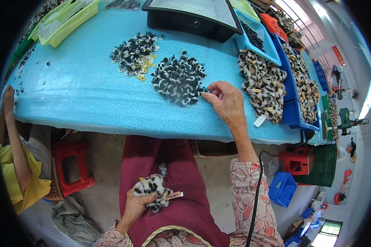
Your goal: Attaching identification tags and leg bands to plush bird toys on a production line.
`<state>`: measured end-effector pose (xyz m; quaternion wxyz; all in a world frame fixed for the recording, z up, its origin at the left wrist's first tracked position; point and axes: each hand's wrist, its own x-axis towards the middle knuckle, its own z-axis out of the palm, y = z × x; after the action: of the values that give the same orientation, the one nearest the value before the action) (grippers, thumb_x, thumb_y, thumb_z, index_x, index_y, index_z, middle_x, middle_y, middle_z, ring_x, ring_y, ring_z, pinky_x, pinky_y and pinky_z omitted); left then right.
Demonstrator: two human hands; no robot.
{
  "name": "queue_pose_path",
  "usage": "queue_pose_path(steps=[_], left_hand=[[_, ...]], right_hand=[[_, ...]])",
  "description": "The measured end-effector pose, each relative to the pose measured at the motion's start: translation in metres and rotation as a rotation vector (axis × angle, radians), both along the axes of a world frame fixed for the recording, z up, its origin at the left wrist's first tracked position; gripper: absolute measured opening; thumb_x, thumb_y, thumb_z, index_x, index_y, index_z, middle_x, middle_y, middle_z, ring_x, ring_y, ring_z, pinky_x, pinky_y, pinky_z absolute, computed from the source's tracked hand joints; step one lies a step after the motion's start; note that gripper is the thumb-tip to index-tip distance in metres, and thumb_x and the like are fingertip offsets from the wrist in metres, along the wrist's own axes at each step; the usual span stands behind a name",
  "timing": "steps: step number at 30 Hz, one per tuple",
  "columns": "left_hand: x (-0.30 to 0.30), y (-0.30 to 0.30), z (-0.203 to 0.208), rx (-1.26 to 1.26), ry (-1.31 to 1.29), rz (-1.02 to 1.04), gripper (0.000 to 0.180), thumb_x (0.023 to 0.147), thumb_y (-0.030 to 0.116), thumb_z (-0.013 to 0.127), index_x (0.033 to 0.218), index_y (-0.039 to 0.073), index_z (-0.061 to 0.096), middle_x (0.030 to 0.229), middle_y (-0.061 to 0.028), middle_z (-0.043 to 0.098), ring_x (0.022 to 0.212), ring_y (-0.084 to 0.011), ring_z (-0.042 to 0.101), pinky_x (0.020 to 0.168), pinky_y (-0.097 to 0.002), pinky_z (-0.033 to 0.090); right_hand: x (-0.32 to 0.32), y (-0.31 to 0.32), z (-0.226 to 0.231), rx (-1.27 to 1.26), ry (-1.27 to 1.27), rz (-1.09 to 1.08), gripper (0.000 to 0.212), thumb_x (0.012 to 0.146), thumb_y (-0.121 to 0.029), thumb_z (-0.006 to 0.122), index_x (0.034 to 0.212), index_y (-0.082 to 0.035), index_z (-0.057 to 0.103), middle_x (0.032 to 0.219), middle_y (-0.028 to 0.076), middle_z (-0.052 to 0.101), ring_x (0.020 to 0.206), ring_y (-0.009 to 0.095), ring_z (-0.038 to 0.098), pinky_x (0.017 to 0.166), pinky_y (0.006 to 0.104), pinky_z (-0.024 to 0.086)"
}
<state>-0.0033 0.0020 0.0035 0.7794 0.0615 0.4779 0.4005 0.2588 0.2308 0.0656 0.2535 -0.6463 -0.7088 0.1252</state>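
Between pile (179, 80) and plush heap (264, 86), right hand (228, 103) pinching black piece (207, 91); left hand (134, 206) holding toy (156, 184)

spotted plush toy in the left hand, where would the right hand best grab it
Probably by the furry upper right part of the spotted plush toy, coming from the right: the left hand covers its lower left, thumb across the front. The right hand should avoid the orange tag, which sticks out on the right.
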Motion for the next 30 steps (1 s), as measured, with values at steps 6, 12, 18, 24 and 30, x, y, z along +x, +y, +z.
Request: queue_pose_path(steps=[6,12,18,24,30], left_hand=[[0.001,0.003,-0.011,0.085,0.066,0.026,0.032,0.076,-0.003,0.068,0.107,-0.002,0.06,0.098,-0.0041,0.065,0.09,-0.0128,0.061,0.082,-0.0268,0.049],[0.002,0.006,-0.001,0.051,0.089,0.1,0.025,0.08,-0.003,0.066,0.104,-0.003,0.061,0.093,-0.0083,0.068,0.082,-0.0136,0.065,0.076,-0.0273,0.054],[0.004,-0.005,-0.006,0.049,0.215,0.056,0.025,0.08,-0.001,0.067,0.105,0.0,0.062,0.093,-0.0056,0.068,0.082,-0.0112,0.063,0.075,-0.0265,0.053],[0.006,-0.007,-0.004,0.13,0.419,-0.067,0.027,0.078,-0.002,0.069,0.104,0.001,0.062,0.087,-0.0008,0.066,0.081,-0.0073,0.06,0.073,-0.0241,0.051],[0.007,-0.007,-0.009,0.182,0.431,-0.052,0.024,0.073,-0.001,0.073,0.096,0.001,0.065,0.094,-0.0011,0.063,0.081,-0.0078,0.06,0.072,-0.0232,0.05]], right_hand=[[0.03,0.003,-0.017,0.132,0.023,0.166,0.011,0.074,-0.01,0.068,0.084,-0.004,0.066,0.075,0.012,0.064,0.065,0.022,0.062,0.063,0.0321,0.049],[-0.016,-0.097,0.027,-0.26,0.773,0.058,0.014,0.076,0.005,0.059,0.09,0.003,0.064,0.078,0.007,0.061,0.062,0.01,0.056,0.058,0.021,0.044],[-0.07,-0.187,-0.035,-0.836,1.155,0.026,0.016,0.081,0.007,0.062,0.097,0.005,0.063,0.086,0.009,0.066,0.069,0.011,0.063,0.062,0.0205,0.052],[-0.081,-0.203,-0.051,-0.921,1.141,0.077,0.018,0.081,0.004,0.065,0.098,0.004,0.063,0.087,0.007,0.065,0.073,0.009,0.061,0.065,0.0196,0.051],[-0.082,-0.195,-0.058,-0.871,1.042,0.11,0.016,0.08,0.005,0.066,0.095,0.003,0.064,0.085,0.005,0.064,0.074,0.006,0.06,0.066,0.0179,0.049]])
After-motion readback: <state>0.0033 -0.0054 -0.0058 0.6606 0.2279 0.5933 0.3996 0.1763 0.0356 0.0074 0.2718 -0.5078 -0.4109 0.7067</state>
